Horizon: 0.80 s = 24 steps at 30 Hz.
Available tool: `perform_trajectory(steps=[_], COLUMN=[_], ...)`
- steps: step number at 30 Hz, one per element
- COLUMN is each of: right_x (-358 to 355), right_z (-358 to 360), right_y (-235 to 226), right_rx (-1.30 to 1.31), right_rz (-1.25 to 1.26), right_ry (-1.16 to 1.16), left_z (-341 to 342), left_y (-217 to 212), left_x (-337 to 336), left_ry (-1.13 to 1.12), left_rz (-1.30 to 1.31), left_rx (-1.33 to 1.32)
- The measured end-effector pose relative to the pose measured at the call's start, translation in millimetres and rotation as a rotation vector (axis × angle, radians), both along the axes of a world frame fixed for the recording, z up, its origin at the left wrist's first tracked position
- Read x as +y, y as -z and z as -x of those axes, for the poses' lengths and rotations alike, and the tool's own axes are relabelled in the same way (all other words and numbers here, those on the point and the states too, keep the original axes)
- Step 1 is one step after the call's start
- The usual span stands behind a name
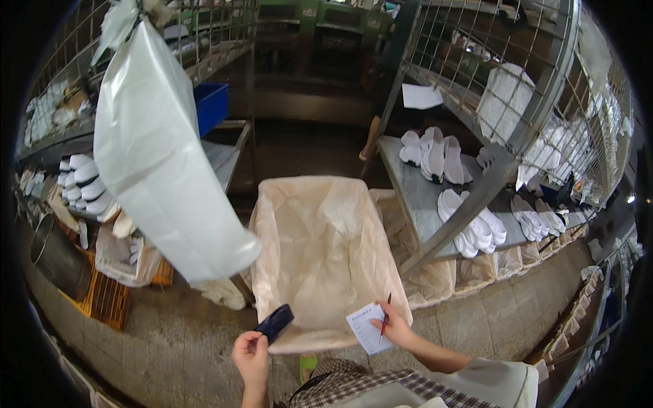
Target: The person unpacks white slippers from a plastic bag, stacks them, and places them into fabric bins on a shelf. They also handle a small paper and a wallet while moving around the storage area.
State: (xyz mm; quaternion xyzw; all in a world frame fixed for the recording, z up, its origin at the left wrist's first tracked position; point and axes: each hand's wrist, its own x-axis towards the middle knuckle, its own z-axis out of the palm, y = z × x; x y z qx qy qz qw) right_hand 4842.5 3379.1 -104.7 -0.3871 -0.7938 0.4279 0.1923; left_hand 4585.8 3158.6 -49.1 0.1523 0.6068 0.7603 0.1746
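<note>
My left hand (251,355) is closed on one end of a dark navy, flat rectangular object (275,324); its exact kind is not clear. It sits over the near left corner of a large bin lined with cream plastic sheeting (320,272). At the near right corner, my right hand (396,326) holds a white printed slip of paper (367,329) together with a dark red pen (386,314), which stands nearly upright between the fingers. The inside of the bin shows only the creased liner.
On the left hangs a big white plastic bag (160,149), near a blue crate (211,107). White shoes (469,221) stand in pairs on the right metal shelf (401,160). A metal cylinder (58,258) and an orange crate (102,306) are at the far left.
</note>
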Motion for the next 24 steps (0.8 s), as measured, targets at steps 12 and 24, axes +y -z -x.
perform_trajectory(steps=[12, 24], right_x=[-6, -107], right_z=[85, 141], right_y=[-21, -46], right_rx=[0.01, -0.124], right_rz=[0.062, 0.147], right_ry=[0.277, 0.861], left_z=[91, 148], left_y=[5, 3], left_x=[136, 172], left_ry=[0.607, 1.057], left_rz=[-0.03, 0.015], left_rx=[-0.13, -0.06])
